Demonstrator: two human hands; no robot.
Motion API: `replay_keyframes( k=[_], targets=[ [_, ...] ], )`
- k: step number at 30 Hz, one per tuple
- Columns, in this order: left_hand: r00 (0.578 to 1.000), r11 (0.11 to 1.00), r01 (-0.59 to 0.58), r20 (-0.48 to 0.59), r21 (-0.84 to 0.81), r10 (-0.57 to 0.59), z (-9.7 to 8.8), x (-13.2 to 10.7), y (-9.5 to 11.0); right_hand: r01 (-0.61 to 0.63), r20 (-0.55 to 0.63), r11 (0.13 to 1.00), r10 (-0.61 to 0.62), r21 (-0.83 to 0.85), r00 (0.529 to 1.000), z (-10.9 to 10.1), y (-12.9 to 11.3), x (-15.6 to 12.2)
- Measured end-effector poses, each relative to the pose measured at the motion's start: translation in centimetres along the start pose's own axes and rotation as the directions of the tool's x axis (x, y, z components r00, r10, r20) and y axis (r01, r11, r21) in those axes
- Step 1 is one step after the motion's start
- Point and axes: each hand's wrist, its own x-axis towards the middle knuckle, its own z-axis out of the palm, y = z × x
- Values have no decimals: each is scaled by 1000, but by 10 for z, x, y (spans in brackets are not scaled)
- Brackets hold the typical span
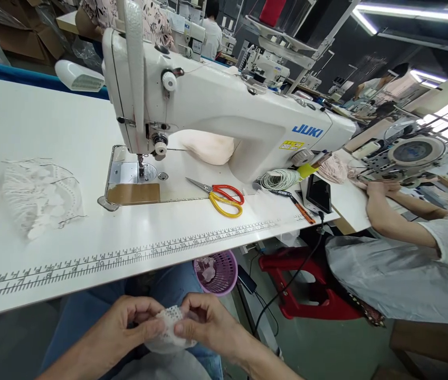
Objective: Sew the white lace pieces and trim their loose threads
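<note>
Over my lap, below the table edge, a small piece of white lace fabric (171, 315) is pinched between both hands. My left hand (139, 322) grips its left side with thumb and fingers, and my right hand (205, 323) closes on its right side. A sheer lower part of the piece hangs beneath my fingers. Ahead stands a white sewing machine (224, 95), its needle and presser foot above the metal plate. Scissors (224, 199) with red and yellow handles lie on the machine bed. Gathered white lace pieces (44, 195) rest on the table's left.
A printed ruler (136, 256) runs along the table's front edge. A coil of pale cord (281, 179), an orange-handled cutter (302, 208) and a phone (318, 192) lie at right. Below are a purple basket (224, 274) and a red stool (298, 290). A co-worker sits at right.
</note>
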Motion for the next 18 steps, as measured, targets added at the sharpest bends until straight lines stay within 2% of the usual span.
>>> replay_keyframes(
  k=[5,10,14,18],
  targets=[
    [998,997,-36,-41,72,39,1,4,-10,17,-3,998,-17,-57,1000,0,1,-1],
    [986,996,-60,-151,69,70,7,7,-20,13,-8,997,-14,-83,1000,-1,-1,-1],
    [987,997,-71,-139,41,76,7,8,-19,8,4,996,-8,-86,1000,0,-1,1],
    [996,999,-26,-89,-23,24,4,8,-15,8,-17,998,-9,-57,1000,1,-1,1]
  ],
)
